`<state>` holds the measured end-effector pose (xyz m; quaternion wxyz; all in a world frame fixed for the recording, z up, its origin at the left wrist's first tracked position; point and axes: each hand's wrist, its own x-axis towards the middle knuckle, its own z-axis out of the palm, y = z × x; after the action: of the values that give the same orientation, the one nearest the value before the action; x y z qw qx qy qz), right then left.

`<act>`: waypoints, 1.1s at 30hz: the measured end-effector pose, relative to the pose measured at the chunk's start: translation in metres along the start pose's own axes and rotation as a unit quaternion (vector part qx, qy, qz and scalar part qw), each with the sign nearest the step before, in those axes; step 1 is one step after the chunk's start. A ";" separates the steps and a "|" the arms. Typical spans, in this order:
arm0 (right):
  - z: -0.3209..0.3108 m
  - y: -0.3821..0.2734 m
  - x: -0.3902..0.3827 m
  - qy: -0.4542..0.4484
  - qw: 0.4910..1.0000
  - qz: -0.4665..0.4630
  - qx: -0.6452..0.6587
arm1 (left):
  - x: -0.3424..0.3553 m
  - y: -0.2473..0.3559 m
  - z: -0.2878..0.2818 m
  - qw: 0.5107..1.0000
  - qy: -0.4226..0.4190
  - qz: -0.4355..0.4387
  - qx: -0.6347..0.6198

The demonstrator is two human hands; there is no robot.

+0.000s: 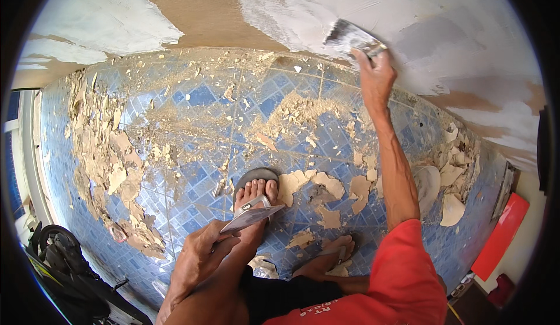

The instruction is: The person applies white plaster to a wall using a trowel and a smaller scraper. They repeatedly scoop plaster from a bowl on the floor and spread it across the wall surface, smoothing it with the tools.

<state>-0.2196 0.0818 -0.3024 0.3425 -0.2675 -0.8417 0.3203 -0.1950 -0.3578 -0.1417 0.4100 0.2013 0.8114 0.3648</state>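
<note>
Against the wall [466,1], the wide scraper [351,36], grasped by the right hand [377,81], looked light, thin and probably springy, best pinched at its hand-side edge (if damp, likely slick), while the left hand [204,249], away from the wall, clasped a flat plate [252,218].

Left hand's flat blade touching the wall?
No, the left hand holds the flat blade over the sandalled foot, apart from the wall.

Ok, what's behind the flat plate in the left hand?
Past the edge of the flat plate in the left hand, part of a foot in a dark sandal shows. Whatever lies directly behind the plate is covered.
</note>
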 end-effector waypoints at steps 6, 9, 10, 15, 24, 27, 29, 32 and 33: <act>-0.013 -0.014 0.008 0.024 0.999 0.017 0.034 | 0.000 0.002 -0.002 0.999 -0.008 -0.047 -0.003; -0.003 -0.021 0.011 0.024 1.000 -0.010 0.008 | 0.003 0.007 0.000 1.000 -0.017 0.008 0.012; -0.005 -0.023 0.012 0.040 0.999 -0.001 0.024 | 0.003 0.007 0.000 0.999 -0.014 0.035 0.019; -0.051 -0.031 0.024 0.088 0.992 0.068 0.064 | 0.001 0.003 -0.003 0.999 -0.017 -0.033 0.006; -0.034 -0.040 0.024 0.118 0.984 0.005 0.131 | 0.004 0.014 0.003 1.000 -0.022 0.012 0.005; -0.073 -0.039 0.030 0.156 0.982 0.083 0.073 | 0.004 0.010 0.000 1.000 -0.019 -0.011 0.014; -0.069 -0.047 0.033 0.125 0.986 0.044 0.101 | 0.002 0.009 0.002 0.997 -0.021 -0.058 0.040; -0.030 -0.060 0.031 0.099 0.992 0.016 0.081 | 0.008 0.011 0.010 0.999 -0.039 -0.018 0.019; -0.023 -0.060 0.031 0.071 0.994 -0.033 0.077 | 0.009 0.013 0.012 0.998 -0.049 -0.023 0.012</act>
<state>-0.2355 0.0718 -0.2333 0.4310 -0.2346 -0.7964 0.3535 -0.1904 -0.3384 -0.1413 0.4552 0.2055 0.7989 0.3352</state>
